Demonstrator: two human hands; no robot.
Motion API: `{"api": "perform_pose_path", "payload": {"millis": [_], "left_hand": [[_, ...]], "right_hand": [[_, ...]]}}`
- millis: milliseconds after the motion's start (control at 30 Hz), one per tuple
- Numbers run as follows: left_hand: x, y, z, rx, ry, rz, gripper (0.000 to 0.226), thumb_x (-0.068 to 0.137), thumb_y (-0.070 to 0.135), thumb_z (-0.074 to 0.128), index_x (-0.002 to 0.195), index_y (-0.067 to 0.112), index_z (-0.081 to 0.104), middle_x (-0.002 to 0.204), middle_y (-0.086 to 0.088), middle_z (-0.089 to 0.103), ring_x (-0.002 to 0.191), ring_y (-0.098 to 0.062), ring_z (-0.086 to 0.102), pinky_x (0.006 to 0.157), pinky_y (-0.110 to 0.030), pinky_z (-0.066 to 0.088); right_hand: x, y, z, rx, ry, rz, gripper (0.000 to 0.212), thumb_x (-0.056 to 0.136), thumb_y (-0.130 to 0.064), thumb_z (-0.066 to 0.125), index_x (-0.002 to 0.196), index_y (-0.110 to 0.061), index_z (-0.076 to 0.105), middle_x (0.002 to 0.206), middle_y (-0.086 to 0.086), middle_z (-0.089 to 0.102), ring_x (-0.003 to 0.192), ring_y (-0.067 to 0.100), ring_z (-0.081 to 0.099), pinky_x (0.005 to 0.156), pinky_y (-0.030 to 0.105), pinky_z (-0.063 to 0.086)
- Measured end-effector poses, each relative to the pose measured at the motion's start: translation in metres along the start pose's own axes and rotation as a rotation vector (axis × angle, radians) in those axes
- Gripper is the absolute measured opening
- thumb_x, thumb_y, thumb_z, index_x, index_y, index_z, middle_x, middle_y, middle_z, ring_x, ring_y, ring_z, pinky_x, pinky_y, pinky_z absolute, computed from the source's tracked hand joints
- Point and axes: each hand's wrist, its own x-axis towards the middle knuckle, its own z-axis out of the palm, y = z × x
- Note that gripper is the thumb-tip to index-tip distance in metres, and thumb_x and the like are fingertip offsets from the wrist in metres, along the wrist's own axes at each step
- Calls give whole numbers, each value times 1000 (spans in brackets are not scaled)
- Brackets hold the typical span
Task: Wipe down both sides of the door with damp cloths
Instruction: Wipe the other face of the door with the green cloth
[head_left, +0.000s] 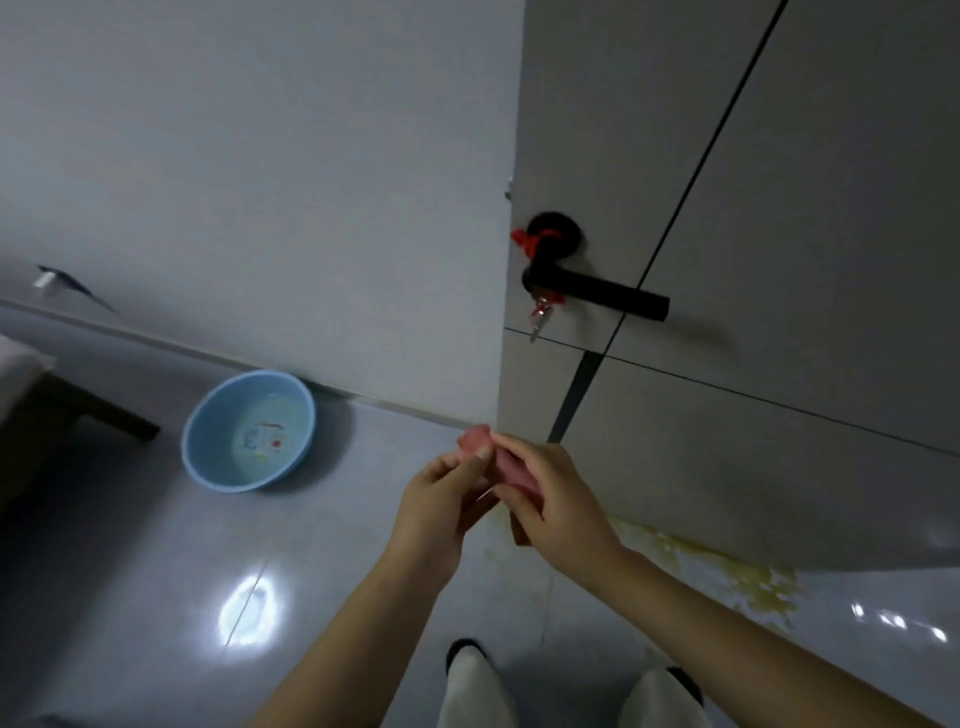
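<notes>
Hands (498, 499) wring cloth (506, 465) (over glossy floor (260, 597)).

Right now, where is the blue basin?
In the head view the blue basin sits on the floor at left, against the wall's base, left of the door and both hands.

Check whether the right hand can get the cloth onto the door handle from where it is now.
Probably yes. The right hand grips the pink cloth with the left hand, below the black door handle; nothing lies between them, though the left hand must let go first.
</notes>
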Motion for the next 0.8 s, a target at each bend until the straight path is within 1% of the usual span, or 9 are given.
{"api": "perform_pose_path", "payload": {"millis": [100, 167, 267, 300, 333, 400, 533, 667, 800], "left_hand": [[-28, 45, -7, 6, 21, 79, 27, 91, 20, 59, 108, -2, 60, 97, -20, 65, 86, -26, 66, 73, -33, 54], [-40, 67, -10, 31, 44, 122, 30, 94, 23, 56, 113, -1, 58, 97, -20, 65, 85, -30, 67, 68, -37, 55], [-48, 87, -8, 74, 106, 207, 25, 96, 24, 55, 105, 1, 57, 89, -20, 66, 81, -33, 67, 69, -48, 58], [-48, 91, -7, 80, 123, 239, 21, 96, 22, 55, 99, 1, 56, 82, -19, 65, 72, -29, 67, 65, -46, 59], [-47, 95, -6, 70, 134, 262, 18, 96, 21, 54, 92, 3, 55, 73, -17, 62, 59, -23, 65, 54, -39, 57], [-43, 101, -3, 35, 142, 276, 20, 97, 20, 53, 85, 4, 54, 63, -13, 60, 43, -16, 59, 37, -25, 46], [-28, 110, 6, 45, 157, 262, 19, 98, 21, 52, 87, 8, 60, 75, -6, 72, 65, -15, 70, 52, -27, 52], [-14, 119, 26, -1, 145, 261, 21, 98, 15, 50, 80, 6, 53, 56, 0, 68, 50, -9, 66, 40, -21, 48], [-3, 131, 37, -13, 129, 272, 17, 99, 13, 48, 88, 1, 54, 58, -3, 69, 50, -14, 67, 38, -24, 49]], "right_hand": [[12, -49, -2, -19, 28, -54, 48, 93, -26, 55, 134, -43, 36, 124, -23, 43, 117, 0, 40, 97, 8, 30], [20, -71, -4, -60, 90, -87, 43, 94, -27, 55, 135, -35, 43, 129, -19, 45, 119, -3, 38, 98, 5, 27], [32, -90, -10, -189, 213, -145, 37, 94, -29, 55, 130, -23, 54, 131, -11, 53, 120, 5, 43, 99, 12, 29], [37, -93, -15, -241, 265, -153, 35, 93, -27, 56, 128, -20, 57, 130, -7, 56, 120, 9, 45, 100, 18, 30], [42, -94, -21, -295, 318, -154, 34, 93, -25, 58, 126, -18, 59, 129, -3, 58, 120, 13, 46, 101, 23, 30], [54, -94, -34, -411, 417, -151, 33, 91, -22, 61, 123, -13, 61, 125, 2, 60, 119, 22, 50, 102, 31, 32], [83, -82, -61, -546, 470, 34, 40, 93, -29, 57, 129, -12, 56, 129, 4, 57, 120, 26, 46, 101, 37, 35], [115, -60, -76, -717, 390, 275, 45, 97, -44, 42, 132, -16, 50, 131, 3, 53, 122, 23, 42, 102, 34, 29], [140, -49, -75, -864, 322, 360, 51, 97, -52, 28, 114, -15, 60, 114, 2, 63, 108, 23, 51, 93, 35, 32]]}}
